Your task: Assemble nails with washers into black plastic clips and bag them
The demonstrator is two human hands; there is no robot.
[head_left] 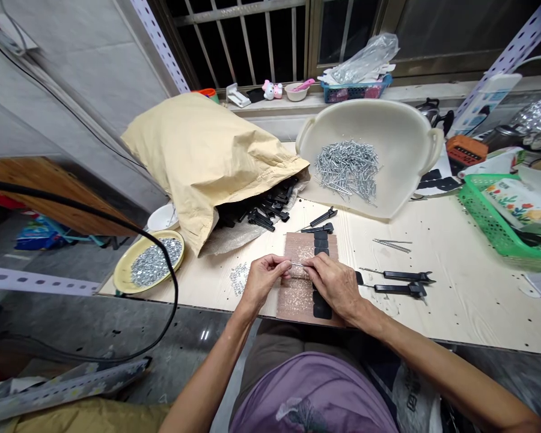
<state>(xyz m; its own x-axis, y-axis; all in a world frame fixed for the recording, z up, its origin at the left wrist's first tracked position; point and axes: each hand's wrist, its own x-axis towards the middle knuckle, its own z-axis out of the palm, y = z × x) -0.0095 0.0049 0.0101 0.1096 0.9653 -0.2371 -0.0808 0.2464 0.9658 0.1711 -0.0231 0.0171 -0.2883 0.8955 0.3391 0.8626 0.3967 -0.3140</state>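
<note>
A thin metal pin (pixel 296 264) runs between my two hands, level above a worn brown board (pixel 293 300). My left hand (pixel 267 273) pinches its left end, and my right hand (pixel 331 279) pinches the right end. Whatever small part may sit in the fingertips is hidden. Black pads (pixel 321 305) line the board's right side, partly under my right hand. Small metal pieces (pixel 238 278) lie scattered left of my left hand. To the right rest two black plastic parts with metal rods (pixel 399 289); more such black parts (pixel 322 219) lie beyond the board.
A large white basin (pixel 401 138) holds many metal pins. A tan sack (pixel 207 144) spills black parts onto the table (pixel 478 300). At left stands a yellow dish (pixel 121 279) of small metal pieces. A green basket (pixel 487 240) is at right, and a black cable (pixel 174 300) loops at left.
</note>
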